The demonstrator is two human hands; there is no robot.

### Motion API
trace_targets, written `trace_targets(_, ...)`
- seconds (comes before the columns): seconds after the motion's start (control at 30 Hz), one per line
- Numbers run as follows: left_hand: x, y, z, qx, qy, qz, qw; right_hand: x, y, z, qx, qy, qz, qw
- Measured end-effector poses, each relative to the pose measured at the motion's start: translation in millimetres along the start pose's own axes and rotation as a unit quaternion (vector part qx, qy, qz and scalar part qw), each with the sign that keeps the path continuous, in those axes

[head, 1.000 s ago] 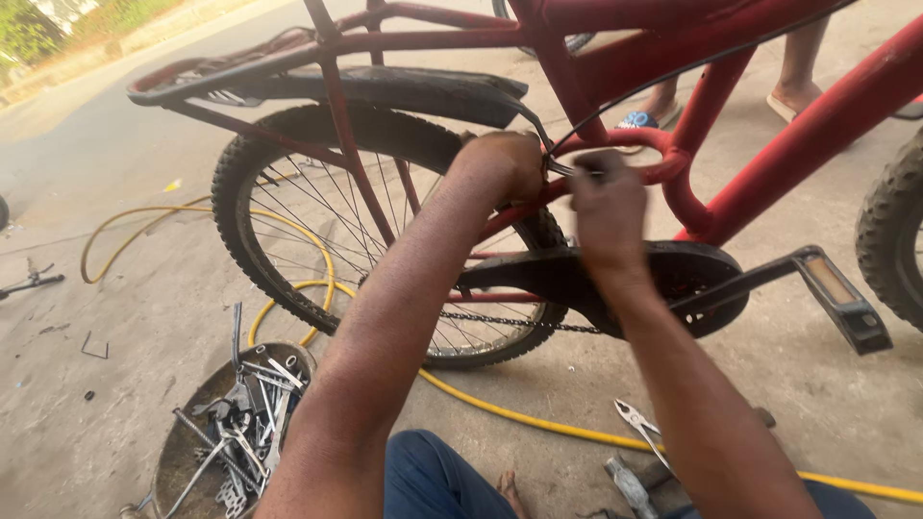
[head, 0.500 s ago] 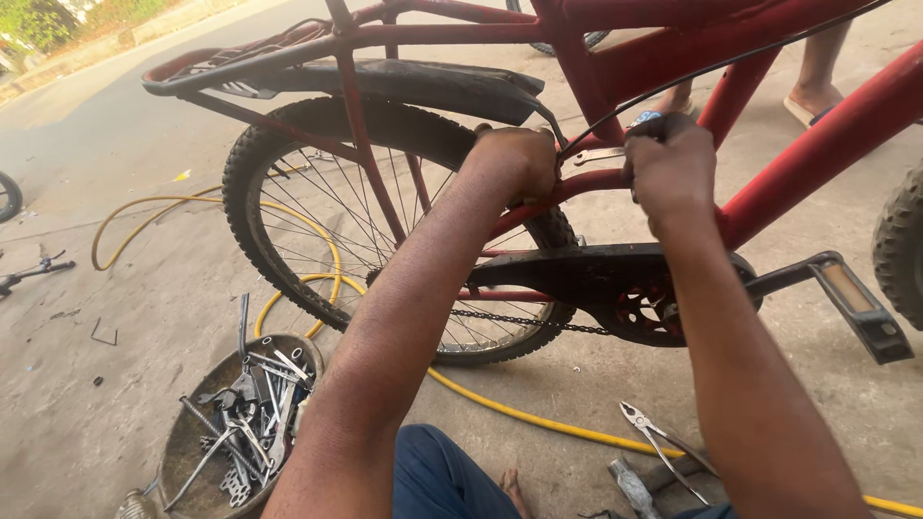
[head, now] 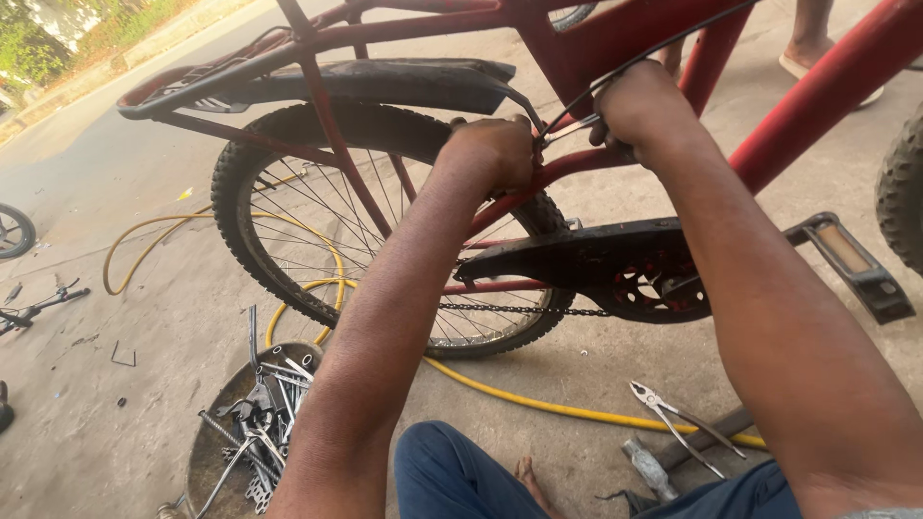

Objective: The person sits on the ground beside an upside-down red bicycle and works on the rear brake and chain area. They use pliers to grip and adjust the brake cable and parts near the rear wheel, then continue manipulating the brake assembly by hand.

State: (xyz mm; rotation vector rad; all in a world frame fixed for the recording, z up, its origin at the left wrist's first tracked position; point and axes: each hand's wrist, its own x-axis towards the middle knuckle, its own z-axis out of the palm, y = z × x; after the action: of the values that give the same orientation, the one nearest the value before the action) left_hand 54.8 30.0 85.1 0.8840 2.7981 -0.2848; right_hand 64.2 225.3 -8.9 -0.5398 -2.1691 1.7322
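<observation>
At the red frame | both hands (left hand, right hand) gripping

a round metal tray lies on the concrete ground at lower left, heaped with spanners and other steel tools; a yellow hose loops across the ground behind and under the rear wheel and runs off to the right; a pair of pliers lies open just beside it, with a hammer close by at the lower edge; a small bent bit of wire lies left of the tray; part of another wheel shows at the far left edge, and a dark tool lies below it; another person's sandalled foot stands at the top right; a kerb with green plants runs along the top left.
</observation>
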Motion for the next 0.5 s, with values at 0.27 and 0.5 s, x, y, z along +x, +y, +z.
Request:
trace_targets(0.27,-3.6,4.6,-9.3,-0.003,-0.057,-0.016,0.998,-102.8,-21.2,48.2,-0.331,0.143,-0.184,0.915)
trace_targets(0.5,-7.4,-2.4,-8.5,-0.028,-0.012,0.02,0.999,-140.1,-13.8,56.3,-0.074,0.141,-0.16,0.974)
